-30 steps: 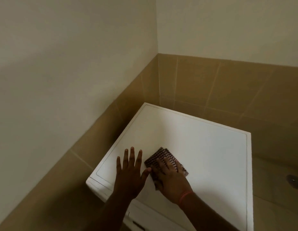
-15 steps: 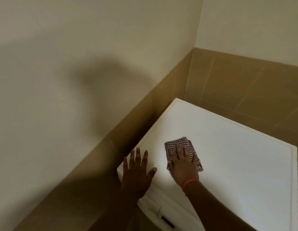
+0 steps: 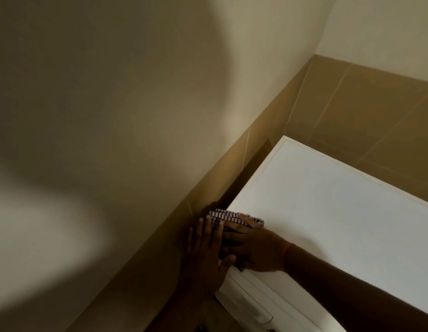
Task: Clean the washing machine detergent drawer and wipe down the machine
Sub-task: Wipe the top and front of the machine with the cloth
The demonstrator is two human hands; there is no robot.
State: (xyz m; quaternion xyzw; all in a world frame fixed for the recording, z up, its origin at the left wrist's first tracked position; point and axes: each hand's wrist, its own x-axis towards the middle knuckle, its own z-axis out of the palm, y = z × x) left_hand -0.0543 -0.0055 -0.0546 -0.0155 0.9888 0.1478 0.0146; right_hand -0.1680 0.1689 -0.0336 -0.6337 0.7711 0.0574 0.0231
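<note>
Wipe step, machine top; right hand (image 3: pixel 253 250) flat on cloth (image 3: pixel 234 218), fingers straight, pressing not gripping; cloth sits at left edge of machine (image 3: pixel 340 212), its far end overhanging toward wall (image 3: pixel 100 116); cloth long axis runs roughly 9 to 3 o'clock, across the edge. Left hand (image 3: pixel 205 257) flat, fingers straight, holding nothing, along machine's left side, touching right hand's fingers and the cloth's near-left corner. Key relation: unwiped top lies at 1 to 3 o'clock from right hand; right hand is the 1 on the cloth, so the return stroke is its job. Drawer not clearly visible; front panel (image 3: pixel 246 300) only partly in frame at 6 o'clock.
</note>
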